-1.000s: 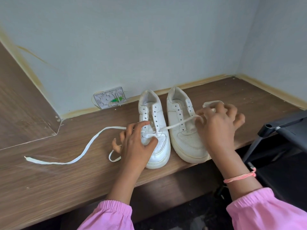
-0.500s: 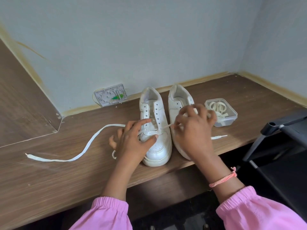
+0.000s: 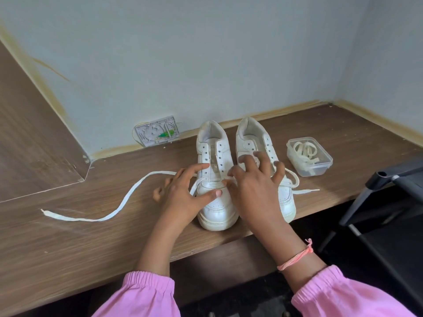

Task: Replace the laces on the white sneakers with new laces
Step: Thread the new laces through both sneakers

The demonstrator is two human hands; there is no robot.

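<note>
The sneakers (image 3: pixel 217 202) looked like smooth, faintly glossy white leather; the lace (image 3: pixel 119 207) was flat woven cloth, the counter (image 3: pixel 68 243) matt wood-grain laminate, the box (image 3: pixel 309 165) clear plastic.

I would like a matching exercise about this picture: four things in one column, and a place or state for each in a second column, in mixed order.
Things:
1. left sneaker
2. plastic box
3. long lace end
4. wall plate

Places or states:
a. holds coiled laces, no lid on it
b. lies loose across the wooden table, left of the shoes
c. against the wall, behind the shoes
d. under the left hand, upper eyelets empty

Pairs: 1-d, 2-a, 3-b, 4-c
</note>
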